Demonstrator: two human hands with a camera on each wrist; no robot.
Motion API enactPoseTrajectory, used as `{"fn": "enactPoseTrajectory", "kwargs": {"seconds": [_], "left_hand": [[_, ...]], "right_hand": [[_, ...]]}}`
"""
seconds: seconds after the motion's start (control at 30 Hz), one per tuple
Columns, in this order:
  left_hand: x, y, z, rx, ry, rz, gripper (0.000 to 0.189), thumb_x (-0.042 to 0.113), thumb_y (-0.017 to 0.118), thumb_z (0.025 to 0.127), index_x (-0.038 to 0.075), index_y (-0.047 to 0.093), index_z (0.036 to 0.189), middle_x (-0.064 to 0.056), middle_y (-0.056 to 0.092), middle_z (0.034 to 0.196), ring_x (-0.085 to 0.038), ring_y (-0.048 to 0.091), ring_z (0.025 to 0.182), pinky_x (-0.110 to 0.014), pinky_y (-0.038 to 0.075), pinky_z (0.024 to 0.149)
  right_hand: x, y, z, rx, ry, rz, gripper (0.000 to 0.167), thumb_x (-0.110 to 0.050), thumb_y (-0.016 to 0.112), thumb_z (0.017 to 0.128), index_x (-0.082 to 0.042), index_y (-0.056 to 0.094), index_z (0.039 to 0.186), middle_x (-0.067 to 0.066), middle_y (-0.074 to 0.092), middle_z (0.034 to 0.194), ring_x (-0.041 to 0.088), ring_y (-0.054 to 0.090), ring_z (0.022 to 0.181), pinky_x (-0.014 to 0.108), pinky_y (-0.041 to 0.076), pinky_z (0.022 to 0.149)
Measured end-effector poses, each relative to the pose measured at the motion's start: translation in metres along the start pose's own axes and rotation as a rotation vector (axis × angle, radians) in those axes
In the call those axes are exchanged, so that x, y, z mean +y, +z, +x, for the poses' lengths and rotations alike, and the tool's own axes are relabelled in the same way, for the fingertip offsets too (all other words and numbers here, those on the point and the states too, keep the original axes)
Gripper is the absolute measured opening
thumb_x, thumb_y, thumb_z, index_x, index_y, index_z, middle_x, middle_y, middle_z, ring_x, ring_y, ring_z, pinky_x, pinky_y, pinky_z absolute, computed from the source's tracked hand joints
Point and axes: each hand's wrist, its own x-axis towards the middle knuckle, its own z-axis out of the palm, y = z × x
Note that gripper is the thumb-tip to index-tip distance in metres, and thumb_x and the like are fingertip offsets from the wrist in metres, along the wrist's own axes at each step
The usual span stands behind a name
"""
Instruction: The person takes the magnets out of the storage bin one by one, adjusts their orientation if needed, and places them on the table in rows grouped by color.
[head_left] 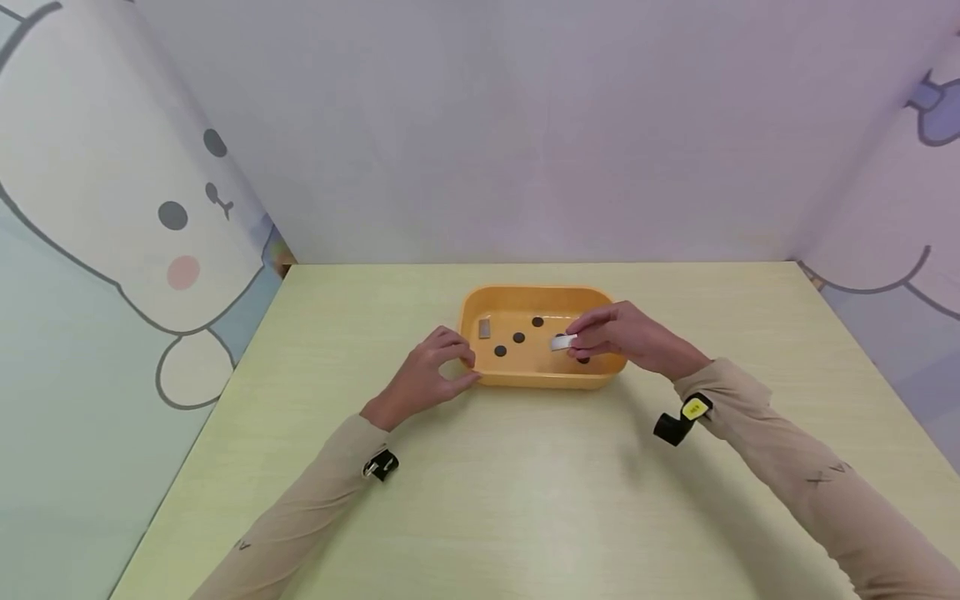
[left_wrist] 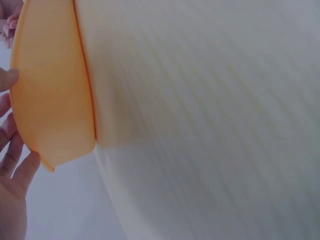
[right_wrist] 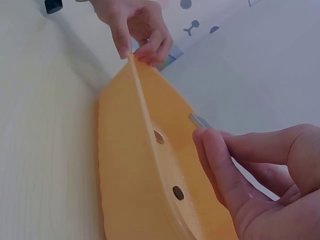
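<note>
An orange plastic tray [head_left: 536, 380] with raised sides stands on the table. At its near left corner my left hand [head_left: 427, 375] pinches the rim, thumb outside and fingers over the inner side, as the right wrist view [right_wrist: 140, 32] also shows. Over the right half of the tray, my right hand [head_left: 630, 337] pinches a small flat silvery rectangular piece [head_left: 562, 342] between thumb and fingers. A similar small rectangular piece [head_left: 484, 328] lies inside at the left. Several dark round spots [head_left: 519, 337] dot the tray floor; whether they are discs or holes, I cannot tell.
The pale wooden table [head_left: 480, 500] meets a plain whitish wall [head_left: 525, 133] behind the tray. Side panels with cartoon drawings [head_left: 183, 217] stand at left and right. Black straps [head_left: 381, 465] sit on both sleeves near the wrists.
</note>
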Motion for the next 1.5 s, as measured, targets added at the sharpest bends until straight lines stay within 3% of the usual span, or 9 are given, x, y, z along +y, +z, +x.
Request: {"fn": "enactPoseTrajectory", "kwargs": {"seconds": [0.17,0.5,0.7,1.17,1.5], "left_hand": [[0.000,0.001,0.000,0.010,0.011,-0.001,0.016,0.022,0.078,0.078,0.013,0.066,0.081,0.004,0.060,0.091,-0.013,0.051,0.095,-0.032,0.047,0.082],[-0.001,0.001,-0.001,0.015,0.022,0.008,0.016,0.022,0.079,0.077,0.014,0.065,0.081,0.004,0.061,0.091,-0.014,0.052,0.095,-0.033,0.047,0.081],[0.000,0.001,0.000,0.010,0.014,0.006,0.016,0.022,0.079,0.078,0.014,0.065,0.081,0.005,0.060,0.090,-0.012,0.051,0.094,-0.032,0.047,0.081],[-0.001,0.001,0.000,0.024,0.050,-0.002,0.016,0.020,0.079,0.077,0.013,0.065,0.080,0.004,0.060,0.088,-0.015,0.052,0.094,-0.034,0.047,0.081],[0.001,0.000,0.000,0.018,0.043,-0.013,0.016,0.018,0.079,0.077,0.011,0.066,0.081,0.004,0.060,0.089,-0.015,0.051,0.093,-0.034,0.046,0.081]], "right_hand": [[-0.003,-0.006,-0.004,0.006,-0.001,0.066,0.031,0.003,0.064,0.087,0.016,0.055,0.113,0.024,0.051,0.114,0.026,0.068,0.090,0.045,0.044,0.092],[-0.010,-0.020,-0.012,-0.023,-0.025,0.079,0.021,0.003,0.063,0.087,0.008,0.062,0.108,0.017,0.063,0.100,0.026,0.068,0.091,0.045,0.042,0.094],[-0.013,-0.027,-0.015,-0.010,-0.007,0.110,0.016,0.004,0.062,0.087,0.004,0.064,0.103,0.016,0.062,0.103,0.024,0.068,0.089,0.045,0.042,0.094],[-0.016,-0.043,-0.021,0.005,-0.012,0.146,0.016,0.005,0.060,0.088,0.003,0.066,0.103,0.016,0.064,0.102,0.023,0.068,0.088,0.043,0.044,0.092],[-0.017,-0.054,-0.023,0.047,-0.005,0.157,0.026,0.003,0.063,0.087,0.009,0.060,0.112,0.014,0.066,0.099,0.022,0.068,0.087,0.038,0.048,0.087]]}}
